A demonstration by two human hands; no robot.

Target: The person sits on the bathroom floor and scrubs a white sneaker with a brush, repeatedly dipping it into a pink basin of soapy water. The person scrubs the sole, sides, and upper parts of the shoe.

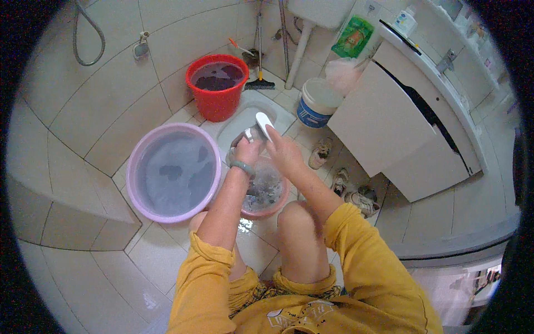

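My left hand (248, 151), with a bangle on the wrist, grips a greyish shoe (238, 139) with white parts; my fingers hide much of it. In my right hand (283, 151) is a white-backed scrubbing brush (263, 124), held against or just beside the shoe. Both hands are above the near end of a white squat toilet (240, 121). Below them and nearer my knees stands a pink basin (286, 193) of sudsy water, partly covered by my forearms. To its left is a large lilac basin (216, 171) of cloudy water with dark shapes in it.
A red bucket (217, 102) of dark water stands by the wall, near a broom (260, 83). To the right are a white and blue bucket (313, 112), several shoes (320, 153) on the tiles and a vanity cabinet (384, 125). The floor (246, 238) looks wet near my feet.
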